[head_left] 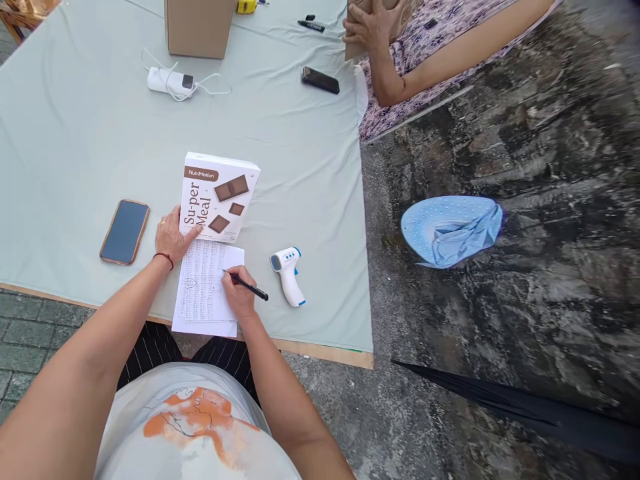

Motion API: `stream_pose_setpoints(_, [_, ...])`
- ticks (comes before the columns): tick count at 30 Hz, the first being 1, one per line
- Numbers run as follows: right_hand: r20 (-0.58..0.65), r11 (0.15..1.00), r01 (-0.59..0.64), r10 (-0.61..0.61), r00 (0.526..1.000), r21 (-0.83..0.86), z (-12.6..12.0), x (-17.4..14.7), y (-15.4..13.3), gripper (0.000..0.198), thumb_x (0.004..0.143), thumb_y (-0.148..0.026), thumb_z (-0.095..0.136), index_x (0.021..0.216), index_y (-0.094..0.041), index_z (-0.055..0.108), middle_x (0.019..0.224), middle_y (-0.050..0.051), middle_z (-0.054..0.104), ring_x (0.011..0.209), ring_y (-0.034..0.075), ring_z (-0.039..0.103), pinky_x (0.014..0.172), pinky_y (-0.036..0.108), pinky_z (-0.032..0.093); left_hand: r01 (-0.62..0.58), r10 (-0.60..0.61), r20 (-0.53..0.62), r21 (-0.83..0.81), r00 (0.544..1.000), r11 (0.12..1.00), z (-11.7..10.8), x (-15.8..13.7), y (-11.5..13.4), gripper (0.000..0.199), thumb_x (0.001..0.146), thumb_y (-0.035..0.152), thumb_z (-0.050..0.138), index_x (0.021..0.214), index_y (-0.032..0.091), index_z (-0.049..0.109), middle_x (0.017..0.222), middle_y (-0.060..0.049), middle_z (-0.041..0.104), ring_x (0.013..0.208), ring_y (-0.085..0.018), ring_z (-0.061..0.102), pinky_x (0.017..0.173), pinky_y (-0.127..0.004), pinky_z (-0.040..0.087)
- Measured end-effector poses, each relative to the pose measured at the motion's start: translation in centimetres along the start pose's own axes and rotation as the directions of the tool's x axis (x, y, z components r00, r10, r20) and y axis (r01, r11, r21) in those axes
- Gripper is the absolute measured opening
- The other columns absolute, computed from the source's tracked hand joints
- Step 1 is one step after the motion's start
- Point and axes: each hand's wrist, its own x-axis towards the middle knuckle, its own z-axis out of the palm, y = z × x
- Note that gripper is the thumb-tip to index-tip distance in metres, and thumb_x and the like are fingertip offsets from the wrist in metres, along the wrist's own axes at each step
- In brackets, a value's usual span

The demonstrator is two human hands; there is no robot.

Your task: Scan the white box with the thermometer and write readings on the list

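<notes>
A white "Su-per Meal" box (pixel 220 193) lies on the cloth, its lower edge over the top of the printed sheets (pixel 207 293). My left hand (pixel 175 235) holds the box at its lower left corner, thumb on the front and fingers along the side. In my right hand (pixel 240 293) is a black pen (pixel 254 287), its tip close to the right part of the sheets. Rows of small print cover the paper, too small to read. To the right of that hand lies a white and blue infrared thermometer (pixel 289 277). A smartphone (pixel 125 231) rests left of my left hand.
Farther back on the table (pixel 320 200) are a cardboard box (pixel 199 30), a white device with a cable (pixel 170 81), a black device (pixel 320 79), a marker (pixel 311 26) and a yellow tape measure (pixel 246 6). Another person's hand (pixel 373 23) touches cardboard. A blue cap (pixel 450 230) lies right.
</notes>
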Motion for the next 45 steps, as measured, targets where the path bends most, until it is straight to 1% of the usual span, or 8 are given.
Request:
stream_pose_setpoints(10, [-0.193, 0.981, 0.187, -0.192, 0.962, -0.047, -2.1, -0.3, -1.3, 0.018, 0.094, -0.032, 0.046, 0.101, -0.023, 0.060, 0.092, 0.005, 0.066, 0.088, 0.019, 0.063, 0.083, 0.035, 0.051, 0.011, -0.011, 0.000, -0.016, 1.000, 1.000, 0.1, 0.0, 0.0, 0.074, 0.085, 0.066, 0.052, 0.139, 0.016, 0.045, 0.121, -0.014, 0.065, 0.114, -0.034, 0.054, 0.099, -0.048, 0.041])
stream_pose_setpoints(14, [-0.007, 0.924, 0.329, -0.337, 0.942, -0.193, -4.6, 1.8, 0.8, 0.028, 0.095, -0.026, 0.042, 0.115, -0.021, 0.061, 0.106, 0.010, 0.064, 0.100, 0.022, 0.061, 0.090, 0.039, 0.051, 0.009, -0.009, -0.002, -0.008, 1.000, 1.000, 0.0, 0.0, 0.0, 0.073, 0.085, 0.066, 0.051, 0.139, 0.017, 0.045, 0.123, -0.014, 0.064, 0.115, -0.035, 0.054, 0.100, -0.049, 0.041])
stream_pose_setpoints(19, [0.280, 0.835, 0.416, -0.329, 0.902, -0.360, -7.2, 3.3, 3.9, 0.043, 0.093, -0.012, 0.034, 0.128, -0.023, 0.058, 0.114, 0.010, 0.062, 0.107, 0.023, 0.058, 0.094, 0.043, 0.050, 0.014, -0.014, 0.002, -0.021, 1.000, 1.000, -0.2, 0.0, 0.1, 0.071, 0.085, 0.067, 0.051, 0.137, 0.019, 0.047, 0.122, -0.013, 0.065, 0.113, -0.035, 0.055, 0.096, -0.048, 0.042])
stream_pose_setpoints(26, [0.353, 0.751, 0.489, -0.355, 0.865, -0.444, -6.9, 3.2, 4.1, 0.052, 0.089, -0.004, 0.031, 0.128, -0.023, 0.060, 0.106, 0.012, 0.063, 0.096, 0.024, 0.058, 0.085, 0.042, 0.053, 0.018, -0.018, 0.002, -0.011, 1.000, 1.000, -0.2, 0.1, 0.0, 0.072, 0.084, 0.067, 0.050, 0.136, 0.017, 0.047, 0.119, -0.015, 0.066, 0.112, -0.036, 0.055, 0.095, -0.050, 0.043])
stream_pose_setpoints(31, [0.095, 0.788, 0.341, -0.342, 0.935, -0.513, -8.4, 3.1, 3.7, 0.037, 0.094, -0.022, 0.042, 0.126, -0.023, 0.060, 0.110, 0.012, 0.060, 0.103, 0.026, 0.057, 0.092, 0.045, 0.050, 0.028, -0.028, 0.012, -0.014, 1.000, 0.999, -0.4, 0.0, 0.1, 0.070, 0.083, 0.066, 0.053, 0.135, 0.018, 0.049, 0.117, -0.014, 0.066, 0.112, -0.035, 0.055, 0.095, -0.049, 0.043])
stream_pose_setpoints(37, [-0.138, 0.736, -0.140, 0.064, 0.988, -0.662, -11.0, 3.0, 5.9, 0.061, 0.074, -0.049, 0.067, 0.123, -0.014, 0.059, 0.107, 0.019, 0.060, 0.101, 0.036, 0.056, 0.083, 0.049, 0.048, 0.025, -0.025, 0.004, -0.007, 1.000, 1.000, -0.4, 0.0, 0.1, 0.068, 0.084, 0.064, 0.053, 0.134, 0.019, 0.049, 0.117, -0.014, 0.066, 0.110, -0.035, 0.057, 0.094, -0.050, 0.043])
stream_pose_setpoints(41, [-0.130, 0.850, -0.224, 0.184, 0.974, -0.477, -10.5, 3.3, 5.5, 0.044, 0.073, -0.052, 0.063, 0.101, -0.020, 0.066, 0.089, 0.010, 0.063, 0.083, 0.027, 0.058, 0.068, 0.036, 0.046, 0.013, -0.013, -0.007, -0.025, 1.000, 1.000, -0.3, 0.0, -0.1, 0.066, 0.085, 0.064, 0.052, 0.134, 0.020, 0.049, 0.119, -0.014, 0.066, 0.112, -0.035, 0.056, 0.095, -0.049, 0.043])
stream_pose_setpoints(45, [-0.061, 0.973, -0.231, 0.229, 0.972, -0.022, -7.7, 4.3, 0.9, 0.042, 0.073, -0.053, 0.063, 0.095, -0.018, 0.066, 0.078, 0.003, 0.063, 0.070, 0.019, 0.054, 0.062, 0.029, 0.043, 0.023, -0.023, 0.001, -0.019, 1.000, 1.000, -0.3, 0.0, -0.2, 0.066, 0.084, 0.064, 0.052, 0.133, 0.020, 0.050, 0.118, -0.013, 0.066, 0.111, -0.035, 0.057, 0.095, -0.049, 0.044])
